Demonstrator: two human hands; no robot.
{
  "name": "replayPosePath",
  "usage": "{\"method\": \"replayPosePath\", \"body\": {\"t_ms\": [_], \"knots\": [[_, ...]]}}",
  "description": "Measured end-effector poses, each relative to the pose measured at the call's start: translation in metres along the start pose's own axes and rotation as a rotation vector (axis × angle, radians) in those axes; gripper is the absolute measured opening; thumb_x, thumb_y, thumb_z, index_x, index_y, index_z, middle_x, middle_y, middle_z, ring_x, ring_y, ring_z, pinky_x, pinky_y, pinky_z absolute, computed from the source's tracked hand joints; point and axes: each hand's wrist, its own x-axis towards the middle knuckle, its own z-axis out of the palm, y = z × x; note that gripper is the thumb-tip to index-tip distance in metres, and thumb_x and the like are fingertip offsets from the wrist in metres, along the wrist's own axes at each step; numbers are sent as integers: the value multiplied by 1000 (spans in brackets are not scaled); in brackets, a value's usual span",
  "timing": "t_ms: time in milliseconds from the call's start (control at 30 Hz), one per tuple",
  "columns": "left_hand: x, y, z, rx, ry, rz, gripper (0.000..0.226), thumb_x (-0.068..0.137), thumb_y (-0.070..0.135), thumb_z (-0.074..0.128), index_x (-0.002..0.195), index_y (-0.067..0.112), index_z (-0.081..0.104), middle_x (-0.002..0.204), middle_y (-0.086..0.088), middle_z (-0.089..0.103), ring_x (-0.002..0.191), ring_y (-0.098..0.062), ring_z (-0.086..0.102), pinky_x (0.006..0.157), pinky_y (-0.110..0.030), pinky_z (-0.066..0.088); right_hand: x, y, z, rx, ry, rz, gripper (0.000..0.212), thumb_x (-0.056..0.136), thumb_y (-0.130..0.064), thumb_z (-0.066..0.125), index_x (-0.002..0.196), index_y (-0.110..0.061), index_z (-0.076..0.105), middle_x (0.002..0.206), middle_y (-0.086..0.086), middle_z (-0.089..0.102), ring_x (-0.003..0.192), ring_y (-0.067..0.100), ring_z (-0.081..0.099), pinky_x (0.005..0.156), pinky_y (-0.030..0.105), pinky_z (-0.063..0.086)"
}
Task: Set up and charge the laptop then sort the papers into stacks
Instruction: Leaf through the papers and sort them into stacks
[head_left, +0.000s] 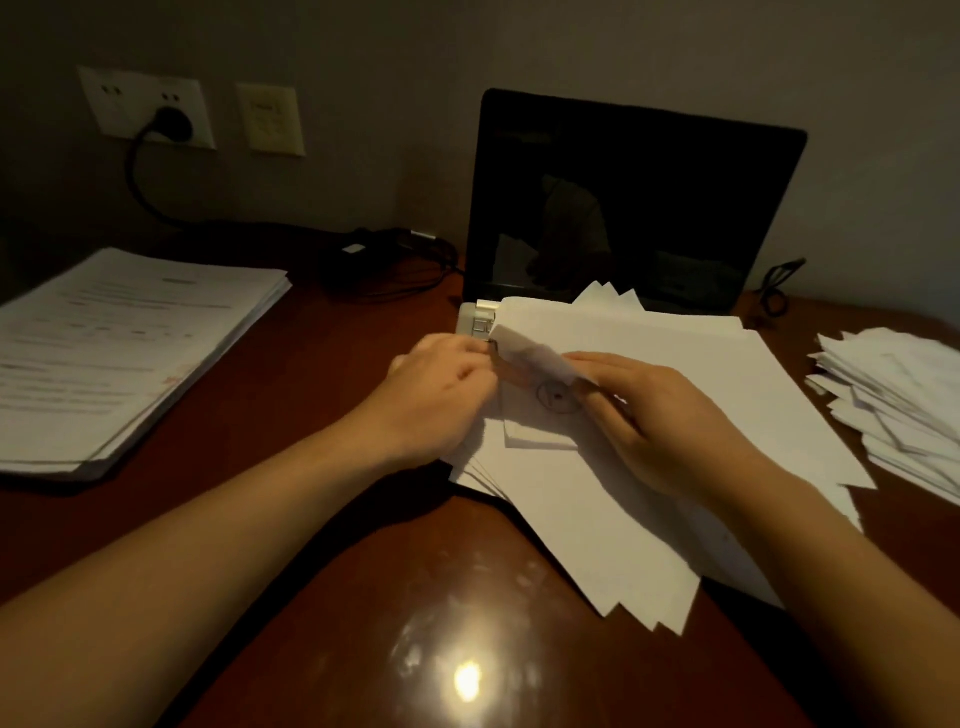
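The laptop (623, 208) is stood open at the back of the surface (363, 571) with its screen dark. Its keyboard is covered almost wholly by a loose pile of sheets (727, 441) that spills forward off the laptop's front edge. The small sheet (540, 415), marked with a drawn circle, lies on top of that pile at the laptop's front left corner, directly between the two hands. Its long axis runs roughly away from the person, toward the screen.

The left hand (436, 395) is held at the sheet's left edge, fingers curled in, and the edge is pinched there. The right hand (660, 415) is laid at the sheet's right side with fingers nearly straight. The raised top flap appears to be nipped between forefinger and thumb, though blur leaves this uncertain. Neither hand is plainly nearer, as both are already touching the sheet.

A squared printed stack (119, 353) is seen well to the left of the laptop, and a looser white heap (893, 405) to its right. Where the sheet should go is judged to depend on what is written on it. The left hand is better placed for the printed stack and the right hand for the heap.

Left of the laptop, a plug (174, 124) is seated in the wall socket and a power brick (363, 254) lies behind, so charging is judged to be done.
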Motion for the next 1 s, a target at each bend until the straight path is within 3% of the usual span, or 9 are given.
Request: {"method": "replayPosePath", "body": {"t_ms": [67,133,200,267,433,600,733,933,1000], "knots": [[2,4,9,181,31,-28,37,102,53,35,120,37,63,143,10,45,140,-12,27,112,-43,22,1,3,0,25,16,55,33,104,-29,41,130,-36,60,120,-11,65,104,11,57,82,24,49],[4,6,16,251,69,-95,57,86,78,33,115,36,58,141,6,43,142,-16,26,111,-45,23,1,1,2,40,27,83,30,103,-28,43,122,-33,65,111,-8,68,98,14,61,80,27,51],[7,2,21,335,43,-128,90,69,93,31,131,31,48,150,3,34,149,-20,16,118,-52,19,2,-1,4,28,36,85,29,103,-29,44,119,-30,68,108,-6,70,92,14,61,76,27,51],[7,-2,19,347,-4,-169,101,68,93,43,147,31,33,160,4,20,155,-22,-1,122,-58,8,2,0,3,-17,59,86,30,102,-30,45,121,-29,68,111,-5,71,89,12,57,71,23,47],[11,-19,-6,252,-3,-260,79,82,75,58,147,36,38,159,1,30,154,-26,8,119,-53,16,-2,5,-8,-60,75,57,28,101,-30,50,122,-32,69,119,-10,68,97,14,61,74,22,50],[10,-40,-23,131,188,-278,28,86,58,67,96,31,64,126,8,55,127,-20,46,109,-52,40,-4,7,-13,-8,-51,3,30,97,-30,53,123,-29,68,126,-15,62,100,8,58,72,12,48],[10,-42,-24,-21,164,-262,35,80,67,67,78,32,73,96,13,66,107,-20,60,98,-57,49,-4,5,-9,5,-88,-43,31,95,-29,57,125,-30,66,130,-12,61,106,10,61,77,16,53],[6,-24,-29,-280,50,-208,17,86,45,73,84,30,78,110,17,63,118,-10,51,101,-41,41,-3,3,-5,-43,-96,-83,31,95,-27,60,125,-27,67,131,-8,62,108,10,60,77,7,44],[4,-21,-30,-272,12,-200,16,87,46,72,85,31,76,133,12,57,130,-12,43,103,-38,33,-3,3,-4,-53,-85,-91,31,95,-27,59,126,-27,66,135,-8,60,114,13,60,83,12,45]]}}
